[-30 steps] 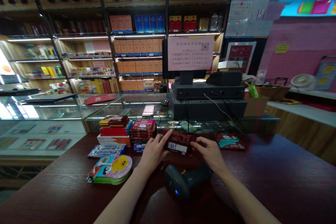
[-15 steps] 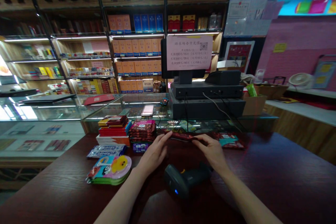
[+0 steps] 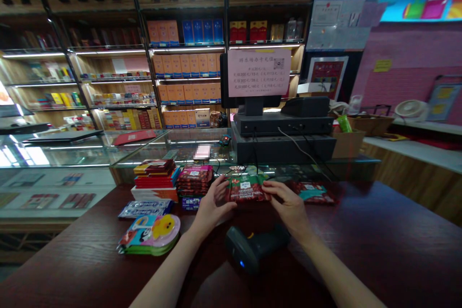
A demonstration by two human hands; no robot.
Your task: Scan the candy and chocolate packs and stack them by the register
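A green and dark red snack packet (image 3: 249, 188) is tilted up above the counter, its printed face toward me and its lettering upside down. My right hand (image 3: 288, 204) pinches its right edge between thumb and fingers. At the left edge is my left hand (image 3: 215, 201), open, with the thumb stretched away from the fingers; whether its fingertips touch the wrapper is unclear. Below the hands lies a black handheld barcode scanner (image 3: 254, 248) with a blue light. Another dark red and teal packet (image 3: 313, 193) rests on the counter to the right.
Left of my hands are a stack of pink-topped packets (image 3: 195, 175), a pile of red and yellow packs (image 3: 155, 175), blue-silver packs (image 3: 144, 209) and a cartoon duck pack (image 3: 153, 233). Behind stands the cash register (image 3: 283, 142) on a glass display case (image 3: 173, 144).
The packet was nearly edge-on and has been tipped up so its green printed face shows. My left thumb and fingers have spread apart; the right hand keeps its pinch.
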